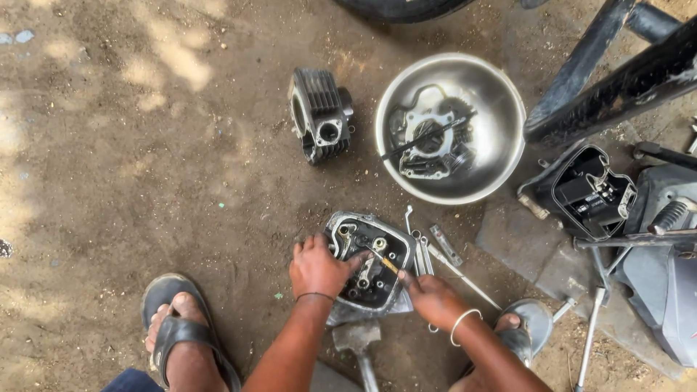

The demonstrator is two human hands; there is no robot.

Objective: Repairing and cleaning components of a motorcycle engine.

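A dark engine cylinder head (pixel 372 260) lies open side up on the dirt in front of me. My left hand (pixel 319 267) rests on its left edge, fingers curled over the rim. My right hand (pixel 430 296) grips a thin tool with a yellowish handle (pixel 386 263) whose tip points into the middle of the head. A hammer (pixel 357 341) lies on the ground just below the head, between my forearms.
A finned engine cylinder (pixel 319 115) stands on the dirt at the back. A steel bowl (pixel 501 109) holds a gasket and small parts. Wrenches (pixel 435 250) lie right of the head. A motorcycle frame (pixel 617 72) and engine case (pixel 588 190) crowd the right side.
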